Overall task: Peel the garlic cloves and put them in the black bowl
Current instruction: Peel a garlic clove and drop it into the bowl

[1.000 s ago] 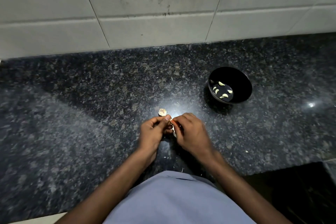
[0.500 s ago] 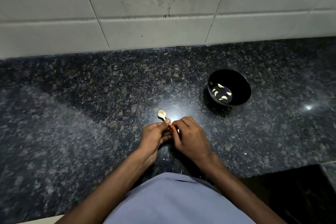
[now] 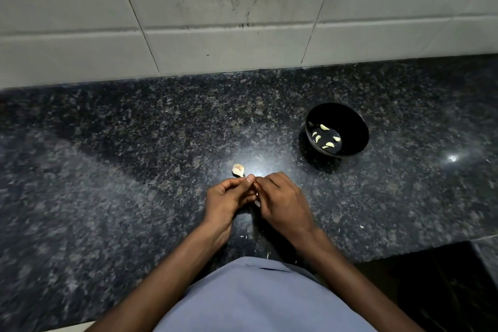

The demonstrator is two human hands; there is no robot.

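Over the near edge of a dark granite worktop (image 3: 134,197), a person in a blue shirt (image 3: 256,299) works a garlic clove (image 3: 257,202) between both hands, left hand (image 3: 227,201) and right hand (image 3: 283,202) meeting fingertip to fingertip just above the stone. Both hands have their fingers curled in and pinch the clove, of which only a pale sliver shows below the thumbs; how much skin remains on it cannot be told. Just beyond the left thumb lies a loose piece of garlic (image 3: 238,170), papery and pale, resting on the worktop and apart from the hands. The black bowl (image 3: 350,116) stands farther back and to the right, well apart from the hands, with several peeled cloves (image 3: 326,137) lying at its bottom. It lies on the right hand's side, so that hand looks the nearer one to carry the clove up and right across the stone once it is bare. A tiled wall (image 3: 215,21) closes the scene behind. Compared with a second ago, the hands hold much the same pinch in the same spot, the bowl and the loose piece have not moved on the worktop, and the camera has tipped slightly, setting everything lower in view.
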